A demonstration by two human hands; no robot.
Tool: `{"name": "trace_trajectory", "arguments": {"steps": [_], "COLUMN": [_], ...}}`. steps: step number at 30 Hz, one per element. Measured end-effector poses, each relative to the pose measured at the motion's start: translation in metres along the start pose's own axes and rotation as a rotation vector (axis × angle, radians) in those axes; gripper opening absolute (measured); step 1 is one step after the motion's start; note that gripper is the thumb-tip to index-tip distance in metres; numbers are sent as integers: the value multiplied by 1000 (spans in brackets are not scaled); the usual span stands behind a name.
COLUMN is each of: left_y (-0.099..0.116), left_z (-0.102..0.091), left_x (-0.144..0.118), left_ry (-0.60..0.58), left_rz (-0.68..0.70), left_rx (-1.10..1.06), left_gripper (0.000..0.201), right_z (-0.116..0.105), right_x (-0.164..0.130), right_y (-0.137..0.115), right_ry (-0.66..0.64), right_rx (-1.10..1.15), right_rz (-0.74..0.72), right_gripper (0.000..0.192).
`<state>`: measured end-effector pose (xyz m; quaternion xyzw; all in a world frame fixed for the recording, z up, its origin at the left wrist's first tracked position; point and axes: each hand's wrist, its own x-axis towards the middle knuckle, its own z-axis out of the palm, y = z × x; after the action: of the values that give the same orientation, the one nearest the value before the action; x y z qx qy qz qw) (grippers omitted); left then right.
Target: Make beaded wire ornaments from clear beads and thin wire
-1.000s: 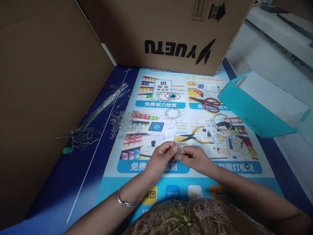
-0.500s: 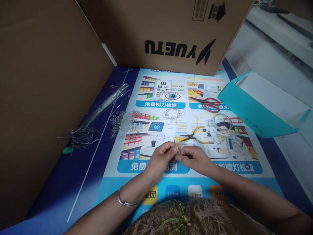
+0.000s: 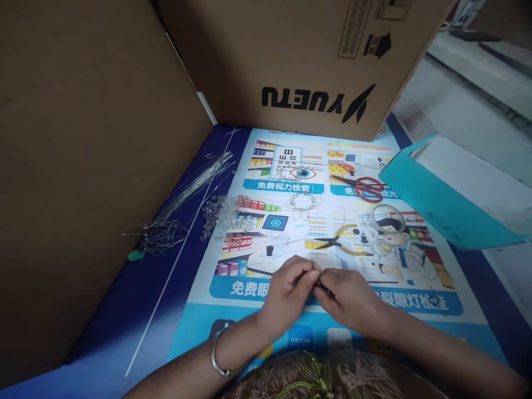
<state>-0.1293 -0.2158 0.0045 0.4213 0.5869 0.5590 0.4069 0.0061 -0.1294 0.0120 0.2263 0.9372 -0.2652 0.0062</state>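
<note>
View: head, a person's bare hands over a table.
Left hand: near middle; nearly closed, thumb pressed to curled forefinger, pinching a small piece.
Right hand: just right of the left, fingertips meeting it; curled nearly closed at the same piece, its exact grip hidden.
Small piece: between the two hands' fingertips, mostly covered; shape cannot be told.
Bangle: one, silver, on the left wrist.
Pliers: one pair, yellow-handled, just beyond the right hand, lying flat.
Bead ring: clear beads with wire loops, farther off, left of the pliers.
Beads: loose clear heap, left of the ring.
Wires: long silver bundle, left of the beads, its near end by a dark wire tangle.
Scissors: one pair, red-handled, far right of middle.
Tape roll: clear, between scissors and pliers.
Box: teal, open, white inside, far right.
Carton: brown, upright, far side, marked YUETU.
</note>
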Motion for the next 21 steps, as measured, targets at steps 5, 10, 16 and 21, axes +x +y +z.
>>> {"name": "trace_trajectory", "arguments": {"steps": [5,10,16,21], "left_y": [4,5,12,14], "left_z": [0,-3,0,-4], "left_x": [-17,-20,-11,0], "left_ry": [-131,-157,-101,16], "left_rz": [353,418,32,-206], "left_rx": [293,286,-223,-617], "left_gripper": [28,33,19,12], "right_z": [-4,4,6,7], "right_x": [-9,-9,-4,-4], "right_y": [-7,-2,-2,-10], "right_ry": [-102,-13,-12,-48], "right_rx": [-172,-141,57,183], "right_rz": [-130,-269,-240,-183], "right_gripper": [18,20,26,32]}}
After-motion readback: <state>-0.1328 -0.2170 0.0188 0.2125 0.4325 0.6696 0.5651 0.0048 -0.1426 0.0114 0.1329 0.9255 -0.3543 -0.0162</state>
